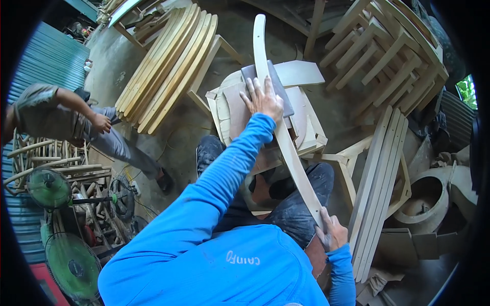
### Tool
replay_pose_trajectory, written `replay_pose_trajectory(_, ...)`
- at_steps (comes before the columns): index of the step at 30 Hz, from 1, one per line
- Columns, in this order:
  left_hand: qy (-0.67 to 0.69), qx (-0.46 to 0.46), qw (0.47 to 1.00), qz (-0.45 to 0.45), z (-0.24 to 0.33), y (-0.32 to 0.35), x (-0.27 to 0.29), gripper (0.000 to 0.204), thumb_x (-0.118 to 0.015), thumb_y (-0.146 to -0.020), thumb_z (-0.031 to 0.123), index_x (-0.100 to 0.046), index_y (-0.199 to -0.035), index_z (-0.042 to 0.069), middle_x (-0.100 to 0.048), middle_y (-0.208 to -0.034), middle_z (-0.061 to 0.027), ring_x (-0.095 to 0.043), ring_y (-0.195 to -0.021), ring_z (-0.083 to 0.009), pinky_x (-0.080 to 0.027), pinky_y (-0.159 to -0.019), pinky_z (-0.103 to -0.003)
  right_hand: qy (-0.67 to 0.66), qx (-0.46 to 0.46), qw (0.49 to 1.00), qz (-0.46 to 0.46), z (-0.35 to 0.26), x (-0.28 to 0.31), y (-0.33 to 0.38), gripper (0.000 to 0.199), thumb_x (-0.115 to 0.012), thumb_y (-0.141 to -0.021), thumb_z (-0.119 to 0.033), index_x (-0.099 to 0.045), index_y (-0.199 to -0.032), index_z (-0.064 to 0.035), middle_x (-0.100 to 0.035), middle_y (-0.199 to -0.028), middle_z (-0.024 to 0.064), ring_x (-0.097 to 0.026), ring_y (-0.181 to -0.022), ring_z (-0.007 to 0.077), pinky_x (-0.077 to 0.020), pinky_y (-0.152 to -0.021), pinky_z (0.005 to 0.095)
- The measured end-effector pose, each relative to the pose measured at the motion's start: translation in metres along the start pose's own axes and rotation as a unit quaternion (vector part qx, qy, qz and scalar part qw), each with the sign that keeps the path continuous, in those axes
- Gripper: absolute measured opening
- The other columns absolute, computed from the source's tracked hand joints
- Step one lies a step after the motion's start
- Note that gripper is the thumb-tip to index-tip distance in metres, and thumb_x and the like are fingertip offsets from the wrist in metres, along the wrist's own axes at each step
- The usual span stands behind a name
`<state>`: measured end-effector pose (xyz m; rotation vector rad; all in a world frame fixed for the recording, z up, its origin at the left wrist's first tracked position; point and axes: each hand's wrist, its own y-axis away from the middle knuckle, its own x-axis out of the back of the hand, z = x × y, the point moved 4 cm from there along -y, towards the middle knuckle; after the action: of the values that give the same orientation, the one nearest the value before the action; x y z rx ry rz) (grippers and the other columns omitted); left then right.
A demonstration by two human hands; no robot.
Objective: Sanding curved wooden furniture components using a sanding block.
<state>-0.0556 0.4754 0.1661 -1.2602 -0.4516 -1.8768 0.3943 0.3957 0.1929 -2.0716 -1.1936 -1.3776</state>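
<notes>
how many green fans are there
2, both at the lower left: one fan beside the stacked wood, the other fan below it near the picture's rim. More may be hidden.

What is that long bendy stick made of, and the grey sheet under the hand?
The long curved piece looks like bare, unpainted wood: pale and matt, no shine. The grey sheet under the left hand seems to be sandpaper, flat and dull, though its grit is too small to see.

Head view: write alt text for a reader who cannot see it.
A person in blue sleeves presses the left hand flat on grey sandpaper over a long curved wooden slat, while the right hand grips its near end. Wooden chair parts lie around; another person bends at left.
</notes>
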Motion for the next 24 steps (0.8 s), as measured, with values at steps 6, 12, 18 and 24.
replay_pose_trajectory(6, -0.029, -0.020, 0.999, 0.018, -0.025, -0.123, -0.003, 0.074, -0.051, -0.093, 0.035, -0.032, -0.162, 0.016, -0.025, -0.167, -0.0217, -0.006, -0.159, -0.0400, -0.001, -0.124, -0.066, -0.007, -0.009, 0.999, 0.034, -0.041, 0.002, -0.110, 0.082, -0.078, -0.084, -0.025, -0.041, -0.158, -0.0272, -0.058, -0.088, 0.0119, -0.065, -0.071, 0.0350, -0.0544, -0.062, 0.0460)
replay_pose_trajectory(12, -0.060, 0.002, 0.998, 0.005, -0.039, -0.201, 0.017, 0.070, -0.048, -0.097, 0.034, -0.031, -0.162, 0.018, -0.026, -0.167, -0.0195, -0.008, -0.159, -0.0391, -0.002, -0.125, -0.064, 0.029, -0.018, 0.999, 0.036, -0.065, 0.002, -0.209, 0.078, -0.072, -0.091, -0.034, -0.034, -0.160, -0.0349, -0.061, -0.088, 0.0147, -0.067, -0.070, 0.0385, -0.0548, -0.062, 0.0497)
replay_pose_trajectory(18, -0.067, 0.004, 0.998, 0.006, -0.024, -0.105, 0.005, 0.073, -0.045, -0.093, 0.036, -0.033, -0.162, 0.018, -0.023, -0.168, -0.0224, -0.005, -0.159, -0.0410, 0.000, -0.124, -0.066, -0.024, 0.021, 0.995, 0.091, -0.068, -0.001, -0.219, 0.075, -0.069, -0.093, -0.039, -0.033, -0.159, -0.0368, -0.065, -0.089, 0.0197, -0.068, -0.074, 0.0429, -0.0552, -0.066, 0.0531)
replay_pose_trajectory(24, 0.001, 0.030, 0.999, -0.013, -0.001, 0.001, 0.007, 0.081, -0.056, -0.091, 0.037, -0.028, -0.163, 0.015, -0.023, -0.166, -0.0252, -0.004, -0.158, -0.0420, 0.003, -0.123, -0.067, -0.054, 0.051, 0.994, 0.077, -0.051, -0.004, -0.123, 0.069, -0.076, -0.084, -0.021, -0.054, -0.149, -0.0203, -0.064, -0.110, 0.0153, -0.065, -0.096, 0.0371, -0.0565, -0.077, 0.0464)
